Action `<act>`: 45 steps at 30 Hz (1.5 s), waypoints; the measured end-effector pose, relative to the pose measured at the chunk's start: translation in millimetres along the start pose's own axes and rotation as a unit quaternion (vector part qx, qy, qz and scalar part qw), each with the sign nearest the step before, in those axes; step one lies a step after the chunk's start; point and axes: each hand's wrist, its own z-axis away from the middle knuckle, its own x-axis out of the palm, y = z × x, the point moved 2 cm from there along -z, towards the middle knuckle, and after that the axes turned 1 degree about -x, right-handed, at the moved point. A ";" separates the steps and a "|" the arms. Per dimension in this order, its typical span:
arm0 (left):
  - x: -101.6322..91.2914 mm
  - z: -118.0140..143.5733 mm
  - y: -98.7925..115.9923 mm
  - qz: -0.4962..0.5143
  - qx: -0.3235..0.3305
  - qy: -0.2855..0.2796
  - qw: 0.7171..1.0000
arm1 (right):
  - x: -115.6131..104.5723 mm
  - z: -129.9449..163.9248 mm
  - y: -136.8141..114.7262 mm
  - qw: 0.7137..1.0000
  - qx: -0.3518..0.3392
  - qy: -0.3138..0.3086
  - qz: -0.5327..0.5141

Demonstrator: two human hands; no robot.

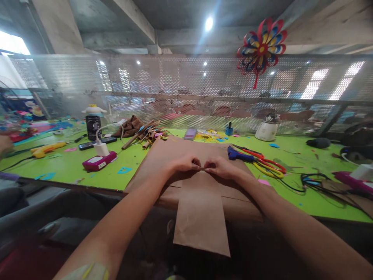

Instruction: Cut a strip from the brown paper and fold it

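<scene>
A strip of brown kraft paper lies lengthwise before me, its near end hanging over the table edge. My left hand pinches the strip's far end between thumb and fingers. Just beside it, my right hand pinches the same end, the fingertips of both hands nearly touching. A narrow fold or roll seems to show between them; its exact shape is too small to tell. Under the strip and both hands spreads a larger brown paper sheet.
Scissors with red handles, a yellow-handled tool and a blue tool lie right. Left are a purple power strip, rolled paper tubes and a yellow glue gun. A white bottle stands behind.
</scene>
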 end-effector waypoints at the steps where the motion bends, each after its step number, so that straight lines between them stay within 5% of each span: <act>1: 0.5 -0.6 -0.9 0.004 -0.004 -0.003 1.000 | 0.0 -0.1 -0.3 1.000 0.002 0.000 -0.002; 19: -3.9 4.3 2.2 -0.089 -0.013 -0.017 0.996 | -6.6 9.7 -19.0 0.989 0.012 -0.013 0.145; 31: -23.5 23.7 13.8 -0.183 -0.104 -0.077 0.974 | -24.6 21.5 -30.5 0.983 0.083 -0.073 0.147; 45: -25.8 25.9 14.9 -0.169 -0.103 -0.084 0.977 | -17.4 28.6 -47.9 0.958 -0.010 -0.053 0.280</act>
